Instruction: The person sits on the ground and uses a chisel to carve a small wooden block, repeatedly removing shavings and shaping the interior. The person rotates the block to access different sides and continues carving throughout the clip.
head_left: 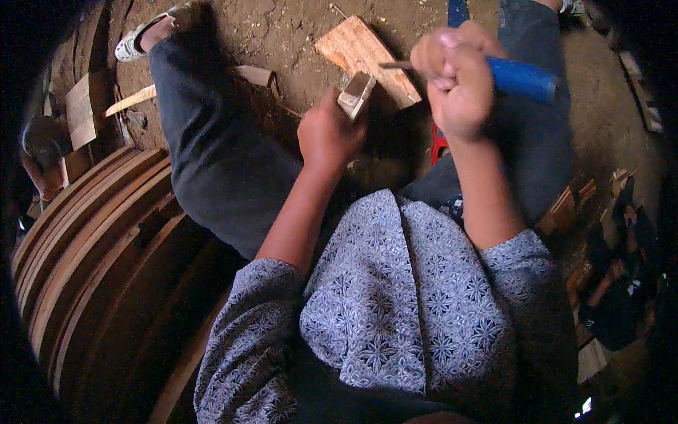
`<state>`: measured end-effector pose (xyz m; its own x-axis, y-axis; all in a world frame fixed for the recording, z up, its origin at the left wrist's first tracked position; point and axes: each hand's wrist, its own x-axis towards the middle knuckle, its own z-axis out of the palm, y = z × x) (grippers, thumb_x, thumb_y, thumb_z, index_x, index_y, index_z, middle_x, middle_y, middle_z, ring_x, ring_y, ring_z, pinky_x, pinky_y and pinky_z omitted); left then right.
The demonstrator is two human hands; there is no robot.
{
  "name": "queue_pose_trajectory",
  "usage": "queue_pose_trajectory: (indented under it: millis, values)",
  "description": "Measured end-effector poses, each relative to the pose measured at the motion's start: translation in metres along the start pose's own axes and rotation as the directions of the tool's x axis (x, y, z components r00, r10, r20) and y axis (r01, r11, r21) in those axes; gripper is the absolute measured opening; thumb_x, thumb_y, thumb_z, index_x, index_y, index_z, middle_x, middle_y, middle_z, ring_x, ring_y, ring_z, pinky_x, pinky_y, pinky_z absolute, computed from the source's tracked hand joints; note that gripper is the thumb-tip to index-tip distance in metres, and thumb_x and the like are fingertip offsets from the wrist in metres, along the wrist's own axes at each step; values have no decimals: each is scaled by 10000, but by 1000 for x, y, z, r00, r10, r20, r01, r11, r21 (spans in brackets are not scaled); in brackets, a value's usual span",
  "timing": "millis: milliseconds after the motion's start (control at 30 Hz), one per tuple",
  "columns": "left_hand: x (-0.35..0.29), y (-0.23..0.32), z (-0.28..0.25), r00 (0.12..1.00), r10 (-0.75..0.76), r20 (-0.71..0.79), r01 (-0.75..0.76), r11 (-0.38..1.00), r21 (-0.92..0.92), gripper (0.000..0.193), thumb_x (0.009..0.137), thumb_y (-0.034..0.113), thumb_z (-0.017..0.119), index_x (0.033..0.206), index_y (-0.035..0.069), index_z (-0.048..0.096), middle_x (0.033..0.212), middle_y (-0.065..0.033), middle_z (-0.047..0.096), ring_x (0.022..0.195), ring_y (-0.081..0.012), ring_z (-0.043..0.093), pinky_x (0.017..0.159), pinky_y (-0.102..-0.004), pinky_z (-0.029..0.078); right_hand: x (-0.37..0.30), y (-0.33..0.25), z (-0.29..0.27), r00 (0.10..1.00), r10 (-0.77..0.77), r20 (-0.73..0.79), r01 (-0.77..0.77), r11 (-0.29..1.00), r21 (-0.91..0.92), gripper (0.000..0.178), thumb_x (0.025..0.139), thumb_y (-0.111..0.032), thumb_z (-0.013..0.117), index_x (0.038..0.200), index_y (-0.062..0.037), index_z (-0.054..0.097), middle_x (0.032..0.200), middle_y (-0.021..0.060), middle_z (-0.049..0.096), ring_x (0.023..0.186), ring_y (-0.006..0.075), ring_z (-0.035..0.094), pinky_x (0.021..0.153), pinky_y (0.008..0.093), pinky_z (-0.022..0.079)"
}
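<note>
My left hand [332, 133] is closed around a small wooden block [357, 95], whose pale end sticks out beyond my fingers close to a flat wooden board [361, 51] on the ground. Whether block and board touch, I cannot tell. Raised to the right of the board, my right hand [458, 85] is closed and slightly blurred. From it a thin dark rod-like tool [395, 65] points left, above the board. A blue rounded piece [526, 79] shows just right of this hand; I cannot make out whether it belongs to the tool.
Curved wooden strips [85, 226] are stacked at my left. A short wood piece [256, 75] lies on the dirt floor [275, 28] between my legs. Below my right wrist shows something red [439, 145]. Wood scraps [565, 206] and dark cloth-like material [614, 311] lie at the right.
</note>
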<state>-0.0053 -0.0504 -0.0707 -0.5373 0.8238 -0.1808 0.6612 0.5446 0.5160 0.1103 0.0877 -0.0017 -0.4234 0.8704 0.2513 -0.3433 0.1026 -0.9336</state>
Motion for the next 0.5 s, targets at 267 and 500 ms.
queue_pose_trajectory:
  millis: [267, 500]
  values:
    - [2, 8, -3, 999, -49, 18, 48, 999, 14, 349, 700, 285, 752, 908, 66, 577, 787, -206, 654, 768, -407, 634, 660, -484, 505, -16, 78, -2, 964, 236, -126, -250, 962, -111, 254, 822, -116, 573, 619, -99, 421, 549, -16, 394, 510, 85, 366, 501, 272, 304]
    - [2, 3, -4, 996, -37, 81, 37, 999, -5, 459, 633, 250, 800, 991, 73, 573, 833, -196, 668, 822, -393, 644, 695, -463, 515, -13, 33, 8, 994, 52, -97, -63, 991, -118, 274, 851, -137, 542, 638, -111, 372, 532, -21, 345, 470, 83, 301, 482, 283, 269]
